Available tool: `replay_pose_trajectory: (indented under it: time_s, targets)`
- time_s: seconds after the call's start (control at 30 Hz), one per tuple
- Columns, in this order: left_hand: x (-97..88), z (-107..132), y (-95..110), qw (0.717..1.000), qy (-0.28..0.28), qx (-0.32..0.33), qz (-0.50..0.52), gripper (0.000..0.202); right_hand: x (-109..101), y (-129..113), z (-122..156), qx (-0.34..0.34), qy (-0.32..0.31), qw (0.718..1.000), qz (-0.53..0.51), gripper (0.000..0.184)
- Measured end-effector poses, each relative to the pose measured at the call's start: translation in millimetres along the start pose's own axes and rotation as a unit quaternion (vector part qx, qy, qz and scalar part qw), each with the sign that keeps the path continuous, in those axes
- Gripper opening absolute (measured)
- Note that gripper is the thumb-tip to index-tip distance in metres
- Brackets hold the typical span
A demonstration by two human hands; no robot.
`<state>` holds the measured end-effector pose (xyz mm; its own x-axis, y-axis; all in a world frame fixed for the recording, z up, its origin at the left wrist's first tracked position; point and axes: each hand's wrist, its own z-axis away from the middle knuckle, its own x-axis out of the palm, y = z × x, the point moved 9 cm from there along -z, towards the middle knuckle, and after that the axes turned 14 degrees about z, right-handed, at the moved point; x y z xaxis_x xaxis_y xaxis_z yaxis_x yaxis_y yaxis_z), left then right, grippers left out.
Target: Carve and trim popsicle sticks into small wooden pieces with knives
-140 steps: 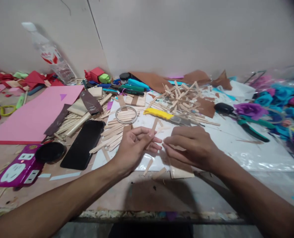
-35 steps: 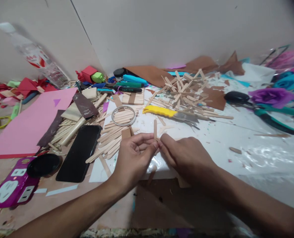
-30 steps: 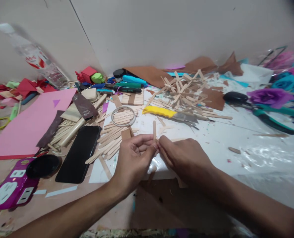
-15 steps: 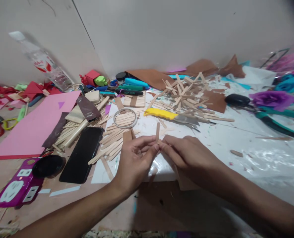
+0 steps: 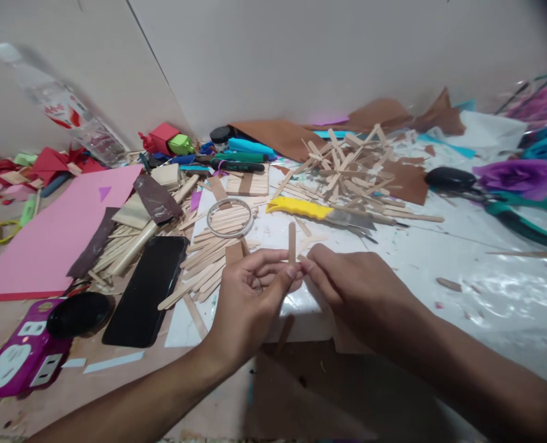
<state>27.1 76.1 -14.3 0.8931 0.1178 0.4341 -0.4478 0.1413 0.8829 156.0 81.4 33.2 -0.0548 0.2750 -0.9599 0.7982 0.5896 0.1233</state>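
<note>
My left hand (image 5: 259, 295) is closed, with a short craft stick (image 5: 292, 243) pinched upright between thumb and fingers. Just to its right, my right hand (image 5: 360, 283) is closed in a pinch around a small tan piece (image 5: 303, 258), whose kind I cannot make out. The fingertips of both hands are close together over the front edge of the white work surface (image 5: 310, 329). Behind them lies a yellow utility knife (image 5: 301, 209). A roll of tape (image 5: 229, 218) rests on a spread of craft sticks (image 5: 208, 264) beyond my left hand.
A black phone (image 5: 146, 292) and a purple socket strip (image 5: 17, 357) lie at left, near pink paper (image 5: 61, 234). A jumbled heap of sticks (image 5: 342, 163) stands at the back. Pliers (image 5: 517, 215) and a purple paper flower (image 5: 522, 177) are at right. A plastic bottle (image 5: 65, 111) leans against the wall.
My right fingertips have drawn slightly away from the stick, to the right. The left hand still holds the stick upright. The view has shifted a little.
</note>
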Motion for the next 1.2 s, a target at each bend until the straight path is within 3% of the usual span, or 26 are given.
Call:
replay_pose_trajectory:
  time_s: [0.27, 0.6, 0.87, 1.03, 1.2]
  targets:
    - [-1.5, 0, 3, 0.999, 0.027, 0.014, -0.045, 0.018, 11, -12, 2, -0.026, -0.063, 0.997, 0.032, 0.015]
    - [8.5, 4, 8, 0.996, -0.008, 0.026, -0.086, 0.004, 0, -19, 2, -0.033, 0.025, 0.995, 0.092, 0.019]
    - [11.3, 6, 6, 0.99, -0.05, 0.054, -0.121, 0.001, 3, -17, -3, -0.044, -0.009, 0.995, 0.084, 0.017]
    - [13.0, 6, 7, 0.99, -0.07, 0.049, -0.115, 0.002, 10, -17, -10, -0.067, -0.061, 0.991, 0.101, 0.016]
    - [10.9, 4, 9, 0.99, -0.065, 0.066, -0.107, 0.006, 12, -16, -18, -0.073, -0.094, 0.987, 0.104, 0.016]
